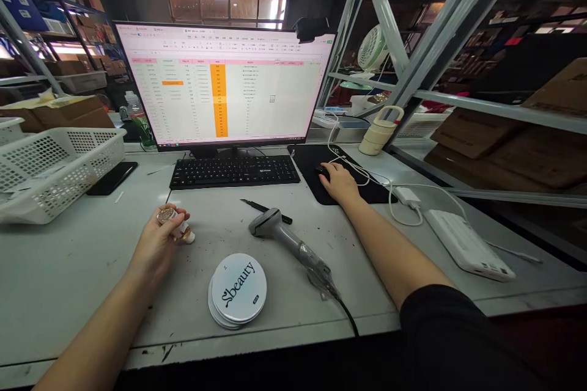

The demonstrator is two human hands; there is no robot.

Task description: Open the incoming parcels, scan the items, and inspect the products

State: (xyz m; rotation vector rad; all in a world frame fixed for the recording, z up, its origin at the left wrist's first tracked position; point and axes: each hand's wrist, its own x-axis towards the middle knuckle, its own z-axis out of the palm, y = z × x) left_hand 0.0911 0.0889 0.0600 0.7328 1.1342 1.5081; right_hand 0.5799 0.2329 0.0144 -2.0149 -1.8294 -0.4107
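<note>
My left hand (156, 238) is closed around a small bottle (180, 229) with a gold-brown end and a pale label, held just over the white desk. My right hand (340, 183) rests on a black computer mouse (322, 170), mostly hidden under the fingers, on a black mouse pad (316, 189). Between my hands a grey barcode scanner (287, 235) lies with its cable running to the desk's front edge. A black craft knife (268, 210) lies partly behind the scanner's head. Nearer to me is a small stack of round white discs (239, 288) marked "beauty".
A monitor (257, 98) with a spreadsheet stands behind a black keyboard (233, 171). White perforated baskets (68, 165) and a dark phone-like slab (112, 178) are at left. At right are a white power bank (468, 244), tangled white cables, a cream tumbler (380, 132) and metal shelving.
</note>
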